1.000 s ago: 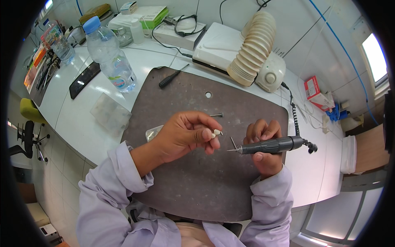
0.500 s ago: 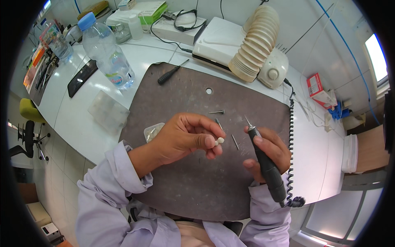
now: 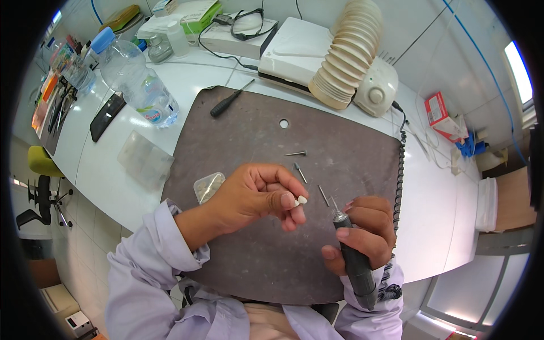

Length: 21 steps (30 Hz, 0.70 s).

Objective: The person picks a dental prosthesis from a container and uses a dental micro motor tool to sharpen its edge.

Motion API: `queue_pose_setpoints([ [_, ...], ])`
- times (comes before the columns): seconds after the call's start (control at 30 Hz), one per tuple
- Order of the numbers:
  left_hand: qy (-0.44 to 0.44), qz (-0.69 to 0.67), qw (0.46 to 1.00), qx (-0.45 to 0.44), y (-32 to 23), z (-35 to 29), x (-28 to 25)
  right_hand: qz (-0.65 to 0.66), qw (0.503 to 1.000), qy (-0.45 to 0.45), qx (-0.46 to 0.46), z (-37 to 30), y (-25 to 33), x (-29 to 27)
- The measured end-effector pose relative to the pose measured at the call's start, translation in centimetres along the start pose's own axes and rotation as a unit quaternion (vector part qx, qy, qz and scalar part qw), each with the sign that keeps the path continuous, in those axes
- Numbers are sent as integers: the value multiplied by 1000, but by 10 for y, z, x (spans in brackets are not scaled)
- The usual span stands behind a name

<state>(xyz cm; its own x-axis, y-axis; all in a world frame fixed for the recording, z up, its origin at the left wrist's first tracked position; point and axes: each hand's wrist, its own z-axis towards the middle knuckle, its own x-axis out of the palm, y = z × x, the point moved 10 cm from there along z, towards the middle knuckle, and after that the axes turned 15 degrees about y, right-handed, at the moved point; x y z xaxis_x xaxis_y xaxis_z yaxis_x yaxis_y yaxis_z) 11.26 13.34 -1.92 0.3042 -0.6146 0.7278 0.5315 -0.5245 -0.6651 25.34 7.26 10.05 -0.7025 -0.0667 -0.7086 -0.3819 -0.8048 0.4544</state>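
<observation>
Between the thumb and fingertips of my left hand (image 3: 252,195) is a small white dental crown (image 3: 302,200), with part of it hidden by the fingers. My right hand (image 3: 371,226) is wrapped loosely round a black rotary handpiece (image 3: 357,266). Its thin metal bur points up, to the right of the crown and apart from it. Beyond the hands, loose metal burs (image 3: 300,173) lie on the brown mat (image 3: 243,136). Just behind my left wrist sits a small clear plastic box (image 3: 208,186) with pale pieces inside.
A black-handled screwdriver (image 3: 226,105) lies at the mat's far left. Left of the mat are a clear case (image 3: 144,158), a phone (image 3: 107,116) and a water bottle (image 3: 139,79). A ribbed hose (image 3: 345,56) and white unit (image 3: 294,48) stand behind. The coiled cord (image 3: 399,181) runs down the right.
My right hand has lowered the handpiece and shifted it slightly left, so its bur is nearer the crown. My left hand keeps its pinch, a little lower in view.
</observation>
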Motion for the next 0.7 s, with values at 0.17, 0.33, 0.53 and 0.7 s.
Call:
queue_pose_setpoints([
  [0.17,-1,14,1000,5,1,2,2,98,995,23,-12,8,-1,12],
  [0.33,-4,13,1000,17,-2,1,6,152,988,27,8,7,-5,14],
  [0.53,-5,31,999,9,-1,2,4,205,978,-16,-16,-8,-13,22],
  [0.7,-12,26,1000,0,1,1,5,179,983,38,-1,1,-7,20],
])
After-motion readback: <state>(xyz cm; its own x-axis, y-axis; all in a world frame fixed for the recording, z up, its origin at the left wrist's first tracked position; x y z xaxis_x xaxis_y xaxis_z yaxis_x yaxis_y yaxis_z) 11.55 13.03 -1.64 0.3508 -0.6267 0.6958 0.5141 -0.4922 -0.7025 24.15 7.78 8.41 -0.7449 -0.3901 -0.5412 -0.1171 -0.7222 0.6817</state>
